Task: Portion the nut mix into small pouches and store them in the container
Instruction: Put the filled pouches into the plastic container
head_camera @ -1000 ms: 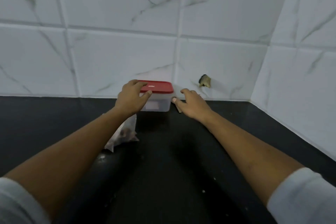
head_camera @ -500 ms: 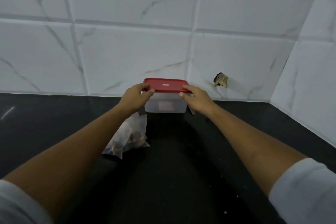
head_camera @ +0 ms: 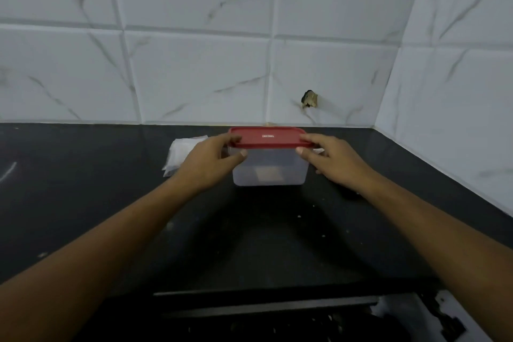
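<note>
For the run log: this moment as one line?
left hand: grips lid, left end | right hand: grips lid, right end | lid: on box | bag: behind left hand

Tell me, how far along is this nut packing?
Early, it seems. Done: nothing visible; the clear container shows no pouches plainly. In hand: left hand and right hand pinch the ends of its red lid. Left: opening it, portioning from the plastic bag beside it, storing pouches.

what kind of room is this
Probably a kitchen: a dark countertop meets white marble-look wall tiles in a corner, and the left hand and right hand grip the red lid of a clear food container.
</note>
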Tool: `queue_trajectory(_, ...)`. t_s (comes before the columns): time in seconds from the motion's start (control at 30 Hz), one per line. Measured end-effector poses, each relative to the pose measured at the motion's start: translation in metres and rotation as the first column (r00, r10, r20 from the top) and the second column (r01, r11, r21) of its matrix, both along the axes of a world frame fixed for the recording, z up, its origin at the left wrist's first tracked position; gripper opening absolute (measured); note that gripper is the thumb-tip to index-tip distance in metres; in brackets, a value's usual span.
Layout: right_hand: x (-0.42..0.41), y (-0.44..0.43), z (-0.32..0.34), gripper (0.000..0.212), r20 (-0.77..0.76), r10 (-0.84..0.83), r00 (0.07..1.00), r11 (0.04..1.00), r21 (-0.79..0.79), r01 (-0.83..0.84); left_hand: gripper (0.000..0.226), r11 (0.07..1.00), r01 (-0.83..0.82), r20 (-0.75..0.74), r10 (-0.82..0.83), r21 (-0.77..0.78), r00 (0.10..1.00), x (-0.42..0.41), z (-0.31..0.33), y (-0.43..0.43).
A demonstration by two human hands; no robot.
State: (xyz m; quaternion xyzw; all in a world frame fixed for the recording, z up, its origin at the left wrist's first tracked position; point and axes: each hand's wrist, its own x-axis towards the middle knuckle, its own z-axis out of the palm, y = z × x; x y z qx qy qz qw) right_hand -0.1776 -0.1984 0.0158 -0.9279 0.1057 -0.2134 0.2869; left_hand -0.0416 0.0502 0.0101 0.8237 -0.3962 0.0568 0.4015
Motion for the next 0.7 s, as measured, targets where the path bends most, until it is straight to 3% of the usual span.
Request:
queue_trajectory(0.17, -0.028, 0.008, -0.019, 0.059, 0.004, 0.022, 1.0, 0.992, -0.124, -0.022, 0.073, 1.0, 0.007, 0.023, -0.007, 0.005, 1.0, -0.016, -0.025, 0.012)
queue_trajectory(0.33, -0.03, -0.009, -0.014, 0.057, -0.01, 0.098, 0.995, 0.95, -0.296, -0.096, 0.116, 0.998, 0.055, -0.121, -0.057, -0.024, 0.991, -0.005, -0.028, 0.011)
queue_trajectory(0.43, -0.028, -0.02, -0.008, 0.053, -0.047, 0.186, 0.981, 0.924, -0.333, -0.191, 0.116, 0.983, 0.165, -0.226, -0.178, -0.076, 0.958, 0.001, -0.029, 0.001)
queue_trajectory(0.53, -0.024, -0.034, 0.001, 0.049, -0.089, 0.229, 0.969, 0.903, -0.353, -0.245, 0.131, 0.978, 0.167, -0.325, -0.2, -0.124, 0.924, 0.004, -0.031, -0.013)
queue_trajectory(0.7, -0.019, -0.049, 0.0, 0.062, -0.118, 0.236, 0.965, 0.844, -0.467, -0.264, 0.133, 0.977, 0.149, -0.32, -0.191, -0.151, 0.928, 0.013, -0.037, -0.022)
